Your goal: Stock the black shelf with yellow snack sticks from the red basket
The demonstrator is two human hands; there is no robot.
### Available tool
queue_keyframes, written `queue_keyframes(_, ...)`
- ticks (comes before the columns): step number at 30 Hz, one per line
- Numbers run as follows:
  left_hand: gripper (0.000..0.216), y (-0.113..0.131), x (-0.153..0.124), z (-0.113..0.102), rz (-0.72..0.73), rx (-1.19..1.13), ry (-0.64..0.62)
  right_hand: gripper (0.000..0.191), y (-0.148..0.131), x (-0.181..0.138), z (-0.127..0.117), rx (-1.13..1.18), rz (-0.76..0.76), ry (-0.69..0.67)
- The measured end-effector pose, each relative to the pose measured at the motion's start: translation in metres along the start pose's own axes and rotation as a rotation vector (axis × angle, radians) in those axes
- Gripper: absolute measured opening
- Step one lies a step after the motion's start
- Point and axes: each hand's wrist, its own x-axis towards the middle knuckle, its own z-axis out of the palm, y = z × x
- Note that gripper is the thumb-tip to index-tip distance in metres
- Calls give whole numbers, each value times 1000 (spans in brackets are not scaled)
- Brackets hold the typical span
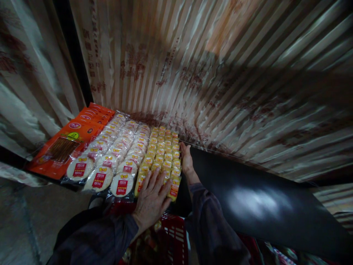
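Note:
Yellow snack packets (160,154) lie in tight rows on a dark shelf (256,184). My left hand (153,197) rests palm down on the front packets, fingers stretched out. Against the right side of the rows stands my right hand (186,159), flat and upright, with its fingers extended along the edge. To the left of the yellow packets are several columns of round white rice crackers (122,184) in clear wrappers with red labels. Orange snack bags (67,141) overlap at the shelf's left end.
Below the shelf's front edge is a red plastic basket (173,239) with wrapped items inside. Wrinkled, striped sheeting with red print (165,66) hangs behind the shelf. A dark upright post (73,51) rises at the left. Colourful packages (286,254) show at the lower right.

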Motion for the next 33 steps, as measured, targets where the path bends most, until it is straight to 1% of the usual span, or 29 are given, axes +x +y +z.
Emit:
queue_keyframes(1, 53, 0, 0, 0, -2, 1, 1, 73, -1, 1, 1, -3, 7, -11)
queue_keyframes(5, 53, 0, 1, -1, -1, 4, 3, 69, -4, -1, 8, 2, -15, -148)
queue_keyframes(6, 52, 0, 1, -1, -2, 4, 2, 69, -5, -2, 10, -3, -18, -158)
queue_keyframes(10, 52, 0, 0, -1, -5, -5, -6, 71, -9, -5, 14, -24, 13, -101)
queue_keyframes(13, 52, -1, 0, -1, -6, -9, -8, 73, -10, -13, 8, -26, 24, 1)
queue_keyframes(16, 49, 0, 0, -2, -8, -9, -5, 74, -8, -37, -3, -41, -15, 73)
queue_keyframes(19, 49, 0, 0, -1, -11, -16, -5, 73, 0, -76, -12, -52, -79, 82)
queue_keyframes(21, 50, 0, 0, -1, -11, -19, -11, 75, 6, -103, -15, -75, -110, 117)
queue_keyframes(24, 51, 0, 0, -1, -7, -19, -30, 77, 14, -134, -16, -142, -119, 160)
queue_keyframes(26, 51, -1, -1, -2, -10, -17, -39, 79, 16, -148, -15, -220, -98, 169)
queue_keyframes(29, 50, -1, -1, -3, -10, -15, -32, 81, 14, -158, -11, -413, -78, 137)
queue_keyframes(31, 49, -1, -1, -2, -9, -13, -25, 82, 13, -161, -9, -537, -101, 138)
queue_keyframes(33, 49, -1, -1, -2, -13, -16, -22, 82, 13, -162, -7, -607, -137, 154)
